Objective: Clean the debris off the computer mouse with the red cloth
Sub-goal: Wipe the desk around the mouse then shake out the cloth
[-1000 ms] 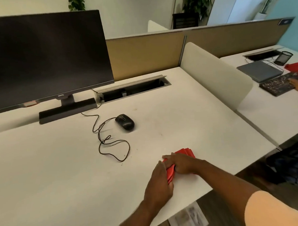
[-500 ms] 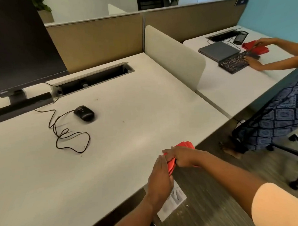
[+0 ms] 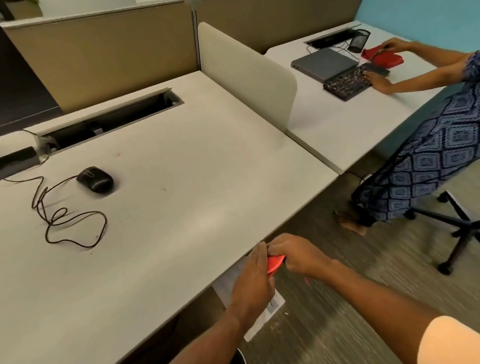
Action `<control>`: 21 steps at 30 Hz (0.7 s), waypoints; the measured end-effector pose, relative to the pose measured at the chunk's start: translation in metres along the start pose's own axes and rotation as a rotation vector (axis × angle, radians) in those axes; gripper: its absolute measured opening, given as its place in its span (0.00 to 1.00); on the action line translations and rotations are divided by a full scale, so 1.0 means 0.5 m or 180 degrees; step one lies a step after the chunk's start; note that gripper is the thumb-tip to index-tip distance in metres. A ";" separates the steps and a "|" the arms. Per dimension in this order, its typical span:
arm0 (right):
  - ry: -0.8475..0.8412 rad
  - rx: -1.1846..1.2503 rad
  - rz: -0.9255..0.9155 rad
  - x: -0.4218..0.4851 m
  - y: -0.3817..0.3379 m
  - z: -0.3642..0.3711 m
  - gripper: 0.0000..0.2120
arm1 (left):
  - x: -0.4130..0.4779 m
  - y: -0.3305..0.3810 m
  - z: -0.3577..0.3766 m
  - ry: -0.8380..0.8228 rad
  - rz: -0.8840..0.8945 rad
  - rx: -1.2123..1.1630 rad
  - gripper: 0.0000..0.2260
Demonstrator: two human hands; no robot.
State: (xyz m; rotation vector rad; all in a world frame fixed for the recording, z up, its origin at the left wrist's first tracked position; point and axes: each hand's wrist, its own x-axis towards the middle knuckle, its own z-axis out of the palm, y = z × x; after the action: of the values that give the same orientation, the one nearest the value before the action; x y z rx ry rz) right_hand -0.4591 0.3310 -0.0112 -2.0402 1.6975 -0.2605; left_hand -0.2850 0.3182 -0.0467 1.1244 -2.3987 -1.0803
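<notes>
Now carried off the desk (image 3: 179,212) edge. Cloth (image 3: 274,263) pinched between left hand (image 3: 252,280) and right hand (image 3: 297,255), fingers closed. Mouse (image 3: 95,179) untouched, well apart.

An open-plan office. White desks (image 3: 177,168) stand side by side, parted by a low rounded white screen (image 3: 245,71) at about 12 o'clock, with tan fabric partitions (image 3: 103,47) running along the back edge. A cable tray (image 3: 109,121) is sunk into the near desk at 11 o'clock, beside a monitor (image 3: 6,76) at 10 o'clock and a wired mouse (image 3: 95,179). On the next desk, at 1 to 2 o'clock, lie a closed laptop (image 3: 324,64), a keyboard (image 3: 347,82) and a mesh pen cup (image 3: 359,40), with a second person (image 3: 435,143) working there. A swivel chair base (image 3: 463,224) on castors stands at 3 o'clock on grey carpet (image 3: 336,329).
</notes>
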 end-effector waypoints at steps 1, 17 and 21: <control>0.0140 0.0043 0.0062 -0.002 0.003 0.001 0.24 | 0.006 0.001 -0.005 0.0019 0.0059 -0.0075 0.30; -0.0452 0.1560 0.1308 0.094 0.064 -0.135 0.10 | 0.130 0.001 -0.104 0.0545 -0.0140 -0.0876 0.11; -0.0920 0.1547 0.1189 0.125 0.064 -0.147 0.17 | 0.135 -0.016 -0.128 0.0501 -0.0207 -0.0869 0.13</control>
State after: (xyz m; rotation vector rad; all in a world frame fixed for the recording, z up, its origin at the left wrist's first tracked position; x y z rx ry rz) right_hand -0.5051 0.2495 0.0285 -1.3166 1.6024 -0.2137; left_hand -0.2916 0.2315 -0.0131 1.1506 -2.0351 -1.2452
